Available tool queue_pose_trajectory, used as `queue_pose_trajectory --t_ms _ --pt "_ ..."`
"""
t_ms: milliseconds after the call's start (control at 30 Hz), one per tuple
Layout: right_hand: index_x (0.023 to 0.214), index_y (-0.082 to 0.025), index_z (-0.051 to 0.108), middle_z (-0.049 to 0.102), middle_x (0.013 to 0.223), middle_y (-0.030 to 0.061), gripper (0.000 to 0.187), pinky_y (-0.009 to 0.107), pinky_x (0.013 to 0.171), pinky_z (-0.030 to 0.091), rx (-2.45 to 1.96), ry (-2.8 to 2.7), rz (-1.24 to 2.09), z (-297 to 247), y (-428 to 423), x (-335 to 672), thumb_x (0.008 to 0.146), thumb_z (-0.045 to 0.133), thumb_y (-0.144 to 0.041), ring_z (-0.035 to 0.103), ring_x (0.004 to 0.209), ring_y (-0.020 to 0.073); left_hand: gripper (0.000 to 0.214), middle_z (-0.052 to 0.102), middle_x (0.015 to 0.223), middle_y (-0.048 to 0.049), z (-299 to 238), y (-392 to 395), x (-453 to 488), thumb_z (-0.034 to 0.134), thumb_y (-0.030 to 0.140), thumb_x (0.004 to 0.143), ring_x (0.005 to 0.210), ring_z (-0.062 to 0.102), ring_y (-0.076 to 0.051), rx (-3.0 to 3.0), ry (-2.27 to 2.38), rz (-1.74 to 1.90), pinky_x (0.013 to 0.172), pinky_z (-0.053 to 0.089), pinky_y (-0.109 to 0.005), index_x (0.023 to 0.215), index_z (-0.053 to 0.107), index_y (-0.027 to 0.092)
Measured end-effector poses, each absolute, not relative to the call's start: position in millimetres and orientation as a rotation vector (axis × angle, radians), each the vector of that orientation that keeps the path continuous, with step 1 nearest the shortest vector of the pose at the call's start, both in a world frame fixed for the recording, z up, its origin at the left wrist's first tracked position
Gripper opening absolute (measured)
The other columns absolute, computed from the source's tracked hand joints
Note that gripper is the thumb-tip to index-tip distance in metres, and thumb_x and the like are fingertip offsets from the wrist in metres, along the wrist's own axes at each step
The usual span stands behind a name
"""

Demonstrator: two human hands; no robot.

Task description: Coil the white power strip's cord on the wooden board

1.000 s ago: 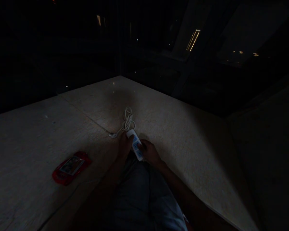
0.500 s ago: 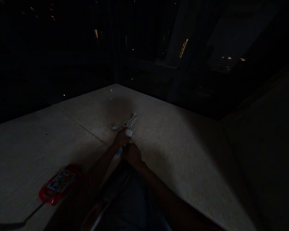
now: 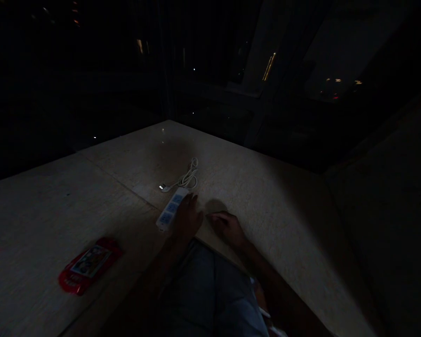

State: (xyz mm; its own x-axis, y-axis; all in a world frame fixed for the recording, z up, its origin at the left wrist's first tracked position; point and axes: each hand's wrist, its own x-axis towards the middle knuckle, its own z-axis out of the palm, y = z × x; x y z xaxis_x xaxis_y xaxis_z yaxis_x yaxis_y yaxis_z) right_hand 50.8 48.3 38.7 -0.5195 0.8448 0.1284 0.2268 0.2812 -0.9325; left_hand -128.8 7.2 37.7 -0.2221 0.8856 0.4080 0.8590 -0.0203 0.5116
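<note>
A white power strip with blue sockets lies flat on the pale stone ledge, its white cord bundled behind it. My left hand rests beside the strip's right edge with fingers stretched forward, touching or almost touching it. Just to the right, my right hand lies on the ledge with fingers loosely curled and nothing visible in it. The scene is very dark.
A red packet with a printed label lies on the ledge at the lower left. Dark window glass rises behind the ledge's far corner. My knee in grey trousers fills the lower middle.
Both hands held the power strip up a second ago. It now lies flat on the ledge, turned toward the left, and both hands have let go of it.
</note>
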Motion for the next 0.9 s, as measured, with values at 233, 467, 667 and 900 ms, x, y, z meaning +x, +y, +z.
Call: queue_pose_trajectory --t_ms 233,467,667,900 --pt "0.095 -0.022 0.075 0.075 0.102 0.0089 0.041 0.041 0.092 0.051 -1.288 -1.599 1.016 43 38 180 0.085 0.059 -0.058 0.067 0.098 0.0274 0.044 0.06 0.132 -0.0135 18 -5 -57 0.055 0.021 0.083 0.128 0.052 -0.028 1.922 1.816 1.151 0.11 0.044 -0.048 0.127 0.06 0.019" --pt "0.099 -0.018 0.071 0.073 0.098 0.0106 0.049 0.038 0.081 0.052 -1.559 -1.224 0.707 25 10 282 0.084 0.057 -0.063 0.065 0.09 0.0274 0.033 0.07 0.112 -0.0101 6 14 -6 0.051 0.017 0.083 0.108 0.064 -0.026 1.948 1.665 1.125 0.1 0.051 -0.045 0.11 0.069 0.023" --pt "0.09 -0.017 0.067 0.068 0.081 0.0069 0.048 0.031 0.069 0.049 -1.598 -1.113 0.672 24 6 291 0.087 0.051 -0.062 0.061 0.075 0.0216 0.026 0.071 0.103 -0.0091 9 32 17 0.05 0.019 0.084 0.102 0.064 -0.027 2.03 1.665 1.074 0.097 0.05 -0.045 0.099 0.072 0.022" --pt "0.093 -0.017 0.069 0.071 0.088 0.0076 0.046 0.03 0.076 0.048 -1.615 -1.265 0.701 30 8 284 0.091 0.047 -0.057 0.064 0.083 0.0234 0.025 0.071 0.098 -0.0077 10 29 8 0.048 0.025 0.087 0.096 0.066 -0.024 1.929 1.551 1.127 0.088 0.053 -0.038 0.094 0.072 0.022"
